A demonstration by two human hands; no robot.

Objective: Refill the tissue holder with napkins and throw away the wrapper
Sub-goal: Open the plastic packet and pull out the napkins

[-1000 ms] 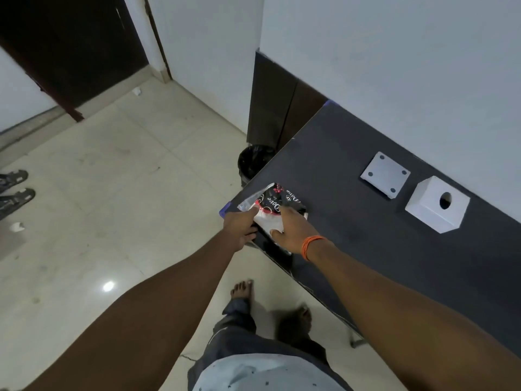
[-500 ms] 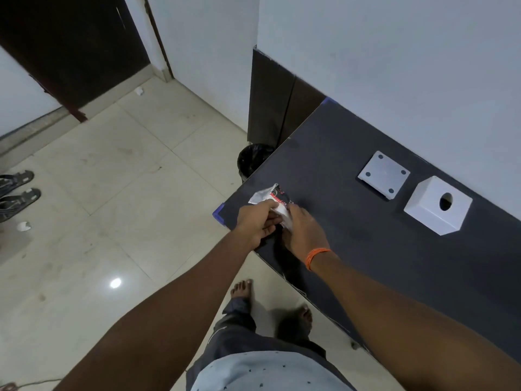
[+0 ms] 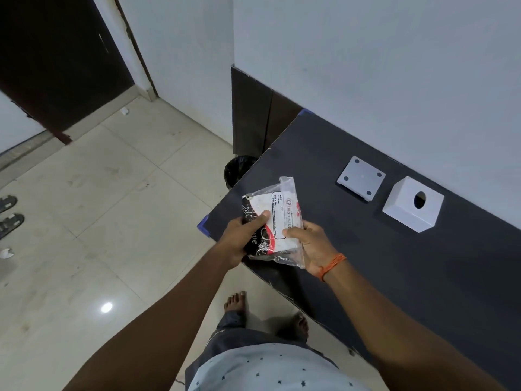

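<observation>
A napkin pack [image 3: 277, 218] in a clear plastic wrapper with black, red and white print is held above the near left corner of the dark table [image 3: 394, 263]. My left hand [image 3: 239, 238] grips its left side, thumb on top. My right hand [image 3: 310, 244], with an orange thread at the wrist, holds its right side. The white cube tissue holder [image 3: 413, 207], with a round hole in its face, stands at the table's back right. Its flat white base plate [image 3: 361, 177] with dark pads at the corners lies just left of it.
A black-lined bin [image 3: 238, 169] stands on the tiled floor at the table's far left end, below the wall. Dark sandals [image 3: 10, 215] lie at the left edge. My bare feet [image 3: 236, 301] are beside the table's front edge. A dark door [image 3: 56, 60] is at upper left.
Both hands have lifted the napkin pack off the table's corner and turned it, so its white labelled face now points up.
</observation>
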